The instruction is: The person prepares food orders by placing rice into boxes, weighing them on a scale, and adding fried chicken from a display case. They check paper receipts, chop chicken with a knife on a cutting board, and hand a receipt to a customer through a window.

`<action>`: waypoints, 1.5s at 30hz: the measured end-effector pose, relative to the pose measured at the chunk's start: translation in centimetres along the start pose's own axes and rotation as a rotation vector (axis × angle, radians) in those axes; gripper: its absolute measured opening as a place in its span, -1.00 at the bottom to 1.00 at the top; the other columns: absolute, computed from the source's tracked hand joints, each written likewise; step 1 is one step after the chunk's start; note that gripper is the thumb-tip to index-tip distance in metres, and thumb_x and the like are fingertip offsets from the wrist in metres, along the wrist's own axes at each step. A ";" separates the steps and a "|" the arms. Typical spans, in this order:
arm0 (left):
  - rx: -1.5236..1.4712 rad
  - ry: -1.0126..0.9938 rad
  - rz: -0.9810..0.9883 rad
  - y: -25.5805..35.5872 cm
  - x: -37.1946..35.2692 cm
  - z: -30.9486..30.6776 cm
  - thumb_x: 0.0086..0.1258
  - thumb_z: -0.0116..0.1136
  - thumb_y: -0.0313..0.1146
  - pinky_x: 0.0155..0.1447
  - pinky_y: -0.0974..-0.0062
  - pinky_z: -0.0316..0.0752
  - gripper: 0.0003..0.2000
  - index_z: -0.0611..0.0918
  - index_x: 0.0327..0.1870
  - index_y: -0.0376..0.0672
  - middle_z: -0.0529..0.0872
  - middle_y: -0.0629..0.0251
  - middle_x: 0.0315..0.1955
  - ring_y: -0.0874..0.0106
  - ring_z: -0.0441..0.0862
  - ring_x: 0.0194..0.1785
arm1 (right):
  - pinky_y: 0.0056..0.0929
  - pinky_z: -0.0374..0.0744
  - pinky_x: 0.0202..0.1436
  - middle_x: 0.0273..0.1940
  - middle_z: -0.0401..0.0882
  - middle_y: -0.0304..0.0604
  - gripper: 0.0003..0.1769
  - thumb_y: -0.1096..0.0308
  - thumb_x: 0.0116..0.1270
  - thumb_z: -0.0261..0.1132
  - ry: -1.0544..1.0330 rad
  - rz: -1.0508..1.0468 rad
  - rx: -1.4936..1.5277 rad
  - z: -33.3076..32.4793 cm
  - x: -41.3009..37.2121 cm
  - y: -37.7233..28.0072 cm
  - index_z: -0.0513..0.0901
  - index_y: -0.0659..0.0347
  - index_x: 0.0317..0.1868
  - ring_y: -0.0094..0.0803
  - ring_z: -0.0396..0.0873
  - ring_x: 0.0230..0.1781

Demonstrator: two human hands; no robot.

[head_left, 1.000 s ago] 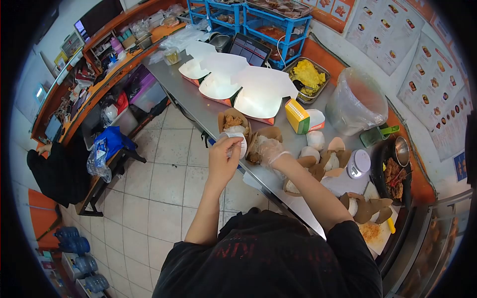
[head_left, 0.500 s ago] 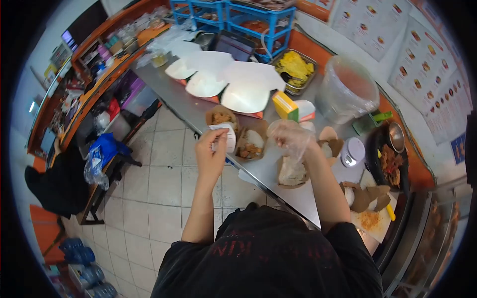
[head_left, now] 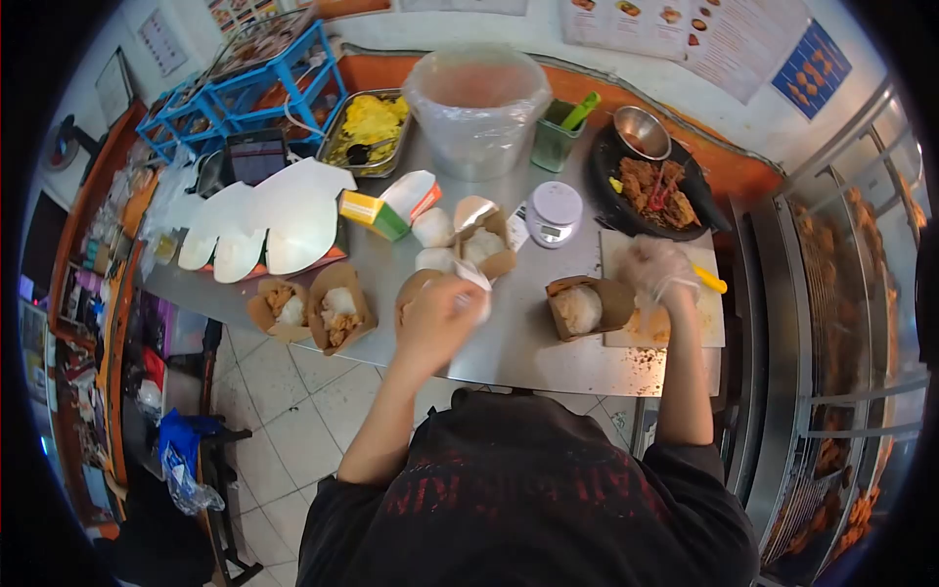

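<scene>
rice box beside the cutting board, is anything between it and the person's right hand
Nothing separate is visible between the right hand and the rice box; only the box's own brown flap stands on the side facing the hand, by the cutting board.

Your left forearm (head_left: 387, 416): bare, slanting forward and inward toward your midline.
Your left hand (head_left: 435, 325): ungloved, its back toward you, fingers bent and drawn together in a pinch.
Your right forearm (head_left: 688, 386): bare, reaching almost straight ahead.
Your right hand (head_left: 659, 269): gloved in clear film, blurred; its grip is unclear.
Your spacing: hands well apart.
</scene>
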State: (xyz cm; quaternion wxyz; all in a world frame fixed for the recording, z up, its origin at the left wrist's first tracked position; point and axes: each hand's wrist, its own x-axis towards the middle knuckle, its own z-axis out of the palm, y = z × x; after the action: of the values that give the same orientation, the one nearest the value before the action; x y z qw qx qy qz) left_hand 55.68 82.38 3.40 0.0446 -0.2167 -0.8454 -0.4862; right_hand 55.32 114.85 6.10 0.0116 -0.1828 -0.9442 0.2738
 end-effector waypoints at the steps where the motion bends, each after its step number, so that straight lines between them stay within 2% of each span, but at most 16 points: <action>1: 0.001 -0.204 -0.168 0.0 0.3 2.6 0.32 0.12 -0.05 -0.15 0.27 0.49 -0.61 0.69 -0.36 -0.29 0.70 0.03 -0.36 0.16 0.65 -0.26 | -0.34 0.56 -0.15 -0.25 0.66 0.02 -0.57 0.01 0.26 0.22 -0.158 0.030 -0.253 -0.3 -1.0 -0.5 0.70 0.25 -0.20 -0.24 0.62 -0.24; 2: 0.006 -0.406 -0.336 0.1 0.6 5.3 0.31 0.09 0.11 -0.15 0.22 0.50 -0.49 0.69 -0.40 -0.28 0.71 0.00 -0.37 0.11 0.66 -0.25 | -0.25 0.57 -0.02 -0.14 0.65 0.17 -0.50 -0.03 0.25 0.19 -0.320 0.057 -0.504 -0.4 -1.9 -0.6 0.69 0.27 -0.12 -0.06 0.65 -0.08; 4: 0.272 -0.582 -0.370 1.7 1.8 9.0 0.38 -0.02 0.17 -0.24 0.23 0.51 -0.40 0.68 -0.43 -0.32 0.68 0.02 -0.53 0.08 0.67 -0.38 | -0.21 0.57 0.05 -0.15 0.65 0.18 -0.54 0.03 0.24 0.18 -0.325 0.067 -0.575 0.7 -3.1 0.5 0.70 0.29 -0.15 0.02 0.63 -0.06; 8: 0.372 -0.613 -0.375 -1.7 2.0 15.9 0.38 -0.06 0.09 -0.21 0.18 0.51 -0.44 0.66 -0.47 -0.33 0.67 -0.05 -0.53 0.03 0.66 -0.35 | -0.16 0.56 0.01 -0.19 0.67 0.12 -0.47 -0.08 0.25 0.16 -0.264 0.145 -0.522 5.4 -3.4 5.6 0.71 0.29 -0.25 -0.03 0.64 -0.11; 9: 0.303 -0.505 -0.303 -3.0 1.8 17.1 0.36 -0.07 0.00 -0.18 0.12 0.50 -0.48 0.66 -0.51 -0.36 0.67 -0.10 -0.51 -0.02 0.65 -0.34 | -0.15 0.56 0.01 -0.19 0.66 0.13 -0.49 -0.06 0.24 0.17 -0.249 0.134 -0.454 6.0 -3.3 5.8 0.71 0.29 -0.27 -0.01 0.63 -0.12; 11: 0.238 -0.401 -0.233 -2.8 2.5 16.8 0.34 -0.08 -0.09 -0.14 0.06 0.49 -0.51 0.65 -0.55 -0.39 0.67 -0.15 -0.50 -0.07 0.64 -0.33 | -0.14 0.56 0.01 -0.19 0.65 0.15 -0.51 -0.04 0.23 0.18 -0.238 0.123 -0.381 6.3 -3.3 5.8 0.71 0.29 -0.29 0.01 0.63 -0.12; 13: 0.083 -0.405 -0.331 -2.5 3.5 15.1 0.30 -0.11 -0.24 -0.13 0.04 0.48 -0.59 0.62 -0.53 -0.44 0.64 -0.22 -0.47 -0.11 0.62 -0.33 | -0.13 0.56 0.00 -0.20 0.64 0.18 -0.54 -0.01 0.20 0.19 -0.208 0.099 -0.251 5.7 -3.3 5.5 0.71 0.29 -0.31 0.04 0.62 -0.14; 20: 0.088 -0.195 -0.162 -2.3 5.4 12.8 0.37 -0.09 -0.22 -0.18 0.05 0.45 -0.58 0.59 -0.47 -0.49 0.61 -0.24 -0.53 -0.12 0.60 -0.36 | -0.14 0.58 -0.11 -0.30 0.65 0.16 -0.60 0.08 0.18 0.29 -0.137 0.011 -0.031 6.2 -0.7 5.4 0.66 0.31 -0.23 0.03 0.64 -0.24; 23: 0.153 -0.207 -0.278 0.3 8.7 11.0 0.36 -0.08 -0.23 -0.20 0.08 0.46 -0.59 0.58 -0.45 -0.50 0.61 -0.25 -0.49 -0.10 0.61 -0.34 | -0.20 0.58 -0.21 -0.32 0.66 0.11 -0.58 0.05 0.19 0.31 -0.057 0.029 0.000 6.2 2.3 5.0 0.64 0.30 -0.23 -0.04 0.64 -0.34; 26: 0.014 -0.214 -0.297 -4.2 14.5 11.5 0.36 -0.05 -0.20 -0.26 0.20 0.48 -0.60 0.60 -0.34 -0.50 0.66 -0.11 -0.51 0.12 0.65 -0.40 | -0.11 0.55 -0.05 -0.19 0.64 0.17 -0.49 -0.01 0.26 0.26 -0.003 0.037 0.261 2.5 2.9 1.6 0.56 0.28 -0.03 0.04 0.61 -0.11; 31: -0.097 -0.453 -0.355 -10.9 23.3 13.5 0.31 0.02 -0.16 -0.09 0.41 0.44 -0.59 0.63 -0.20 -0.46 0.69 0.12 -0.32 0.43 0.57 -0.22 | -0.11 0.55 0.00 -0.13 0.63 0.21 -0.47 -0.01 0.26 0.25 -0.078 0.011 0.175 1.6 2.9 -0.2 0.51 0.24 0.06 0.02 0.62 -0.07; 36: 0.043 -0.478 -0.462 -8.1 23.8 11.6 0.30 0.03 -0.10 0.01 0.36 0.43 -0.54 0.62 -0.17 -0.47 0.70 0.01 -0.20 0.29 0.60 -0.12 | -0.11 0.55 0.05 -0.12 0.63 0.20 -0.47 0.03 0.28 0.25 -0.285 0.049 0.034 4.6 1.5 0.5 0.49 0.24 0.10 0.03 0.62 -0.05; 38: 0.407 -0.458 -0.513 -2.3 22.5 8.3 0.29 0.07 -0.17 -0.02 0.36 0.44 -0.60 0.63 -0.14 -0.42 0.70 0.00 -0.25 0.26 0.61 -0.14 | -0.11 0.55 0.06 -0.10 0.63 0.20 -0.48 0.07 0.29 0.23 -0.314 0.000 -0.018 6.7 1.0 1.2 0.47 0.22 0.14 0.03 0.61 -0.03; 40: 0.237 -0.210 -0.068 -2.3 19.7 6.0 0.26 0.11 -0.36 -0.06 0.39 0.45 -0.74 0.64 -0.14 -0.36 0.69 0.02 -0.28 0.30 0.61 -0.14 | -0.10 0.54 0.07 -0.09 0.62 0.20 -0.48 0.10 0.31 0.21 -0.343 -0.046 -0.065 9.8 1.2 2.2 0.44 0.21 0.19 0.03 0.60 -0.01; 42: 0.001 -0.031 0.188 2.4 16.7 3.1 0.20 0.05 -0.60 -0.07 0.46 0.45 -0.78 0.66 -0.15 -0.32 0.65 0.11 -0.22 0.36 0.60 -0.13 | -0.10 0.53 0.08 -0.13 0.61 0.19 -0.43 0.19 0.35 0.14 -0.395 -0.086 -0.137 12.8 2.0 3.2 0.31 0.16 0.34 0.02 0.60 -0.08; 45: -0.022 0.036 0.188 4.7 12.6 0.4 0.19 -0.02 -0.67 -0.13 0.51 0.44 -0.74 0.68 -0.18 -0.27 0.58 0.15 -0.26 0.33 0.58 -0.17 | -0.07 0.53 0.07 -0.08 0.60 0.17 -0.31 0.20 0.37 0.06 -0.478 -0.043 -0.256 14.8 3.6 2.7 0.07 0.03 0.48 0.03 0.59 -0.05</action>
State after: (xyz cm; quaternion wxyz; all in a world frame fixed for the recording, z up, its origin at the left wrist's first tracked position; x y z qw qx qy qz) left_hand 46.29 88.80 10.56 0.1026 -0.2867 -0.8150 -0.4930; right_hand 51.07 110.65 -8.21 -0.2293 -0.0931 -0.9506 0.1873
